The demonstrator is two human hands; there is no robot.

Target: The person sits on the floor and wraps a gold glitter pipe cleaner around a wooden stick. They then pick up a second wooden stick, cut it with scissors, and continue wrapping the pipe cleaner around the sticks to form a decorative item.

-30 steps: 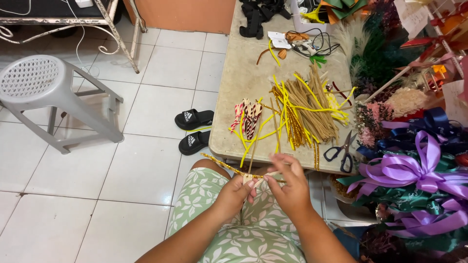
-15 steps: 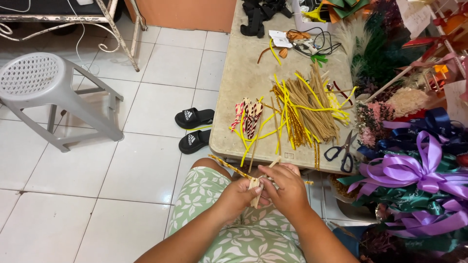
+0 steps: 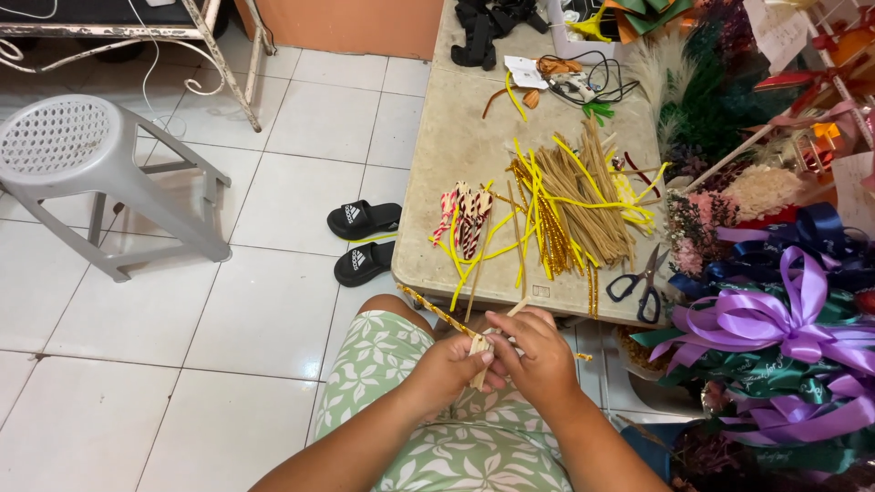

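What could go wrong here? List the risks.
1. The gold stem juts out past the left hand toward the table; it may snag the table edge or poke the knee.
2. The scissors lie at the table's near edge, by the right hand; a bump could knock them off.
3. The loose sticks could roll or get swept off.

It was a home craft workshop: a table point(image 3: 456, 155) strewn with sticks point(image 3: 583, 196), scissors point(image 3: 643, 287), ribbon bows point(image 3: 775, 319), over tiled floor point(image 3: 273, 301).
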